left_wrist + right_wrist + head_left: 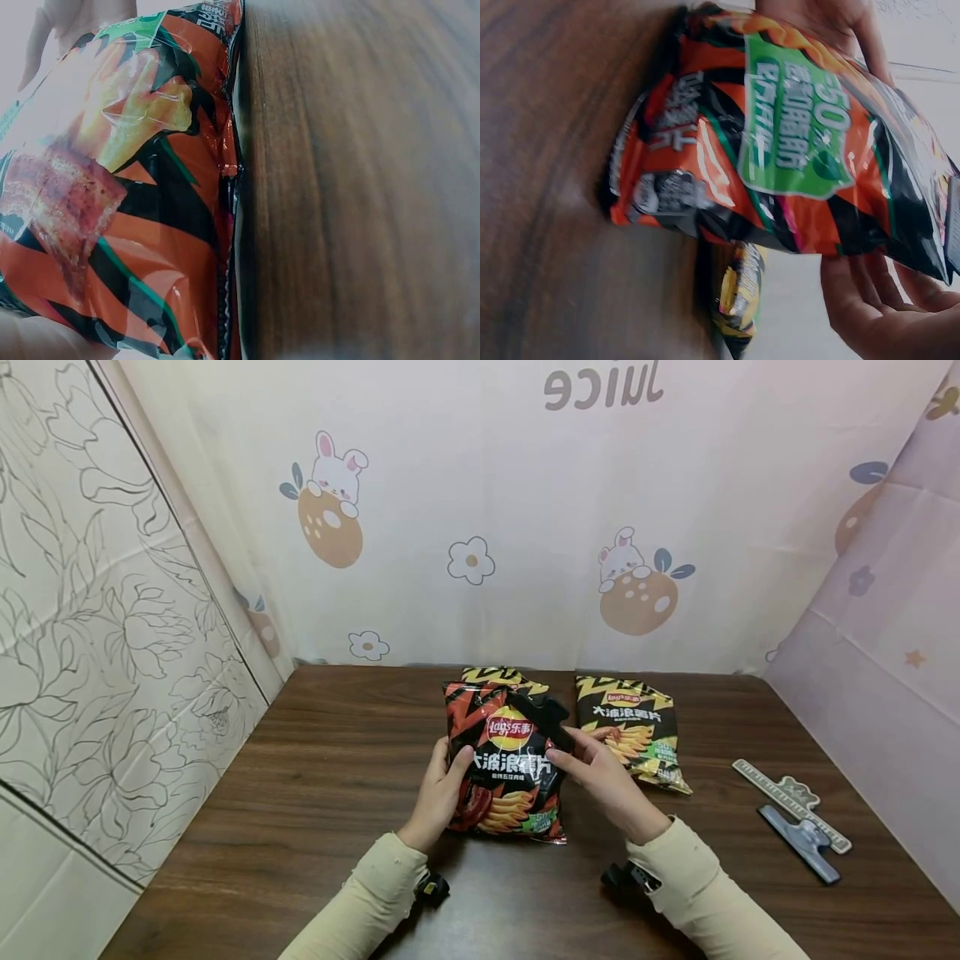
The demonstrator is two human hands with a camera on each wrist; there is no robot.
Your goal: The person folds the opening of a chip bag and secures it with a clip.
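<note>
A red and black bag of potato chips (pixel 517 777) stands upright on the table, its front towards me. My left hand (pixel 437 793) grips its left side, thumb over the front. On the right side, my right hand (pixel 607 777) holds the upper edge, with its thumb on the front and its other fingers bent at the edge. A black clip (pixel 542 714) sits slantwise across the top right corner, just above the right fingertips. In the right wrist view, the bag's side (pixel 802 135) lies between both hands, and the clip shows only at the frame's edge.
Behind the held bag, a yellow and black chip bag (pixel 495 675) is mostly hidden. Another yellow and black bag (pixel 630 727) lies to its right. A pale clip (pixel 791 802) and a grey-blue clip (pixel 802 842) lie on the brown table (pixel 315 777) at right. Printed curtains stand around.
</note>
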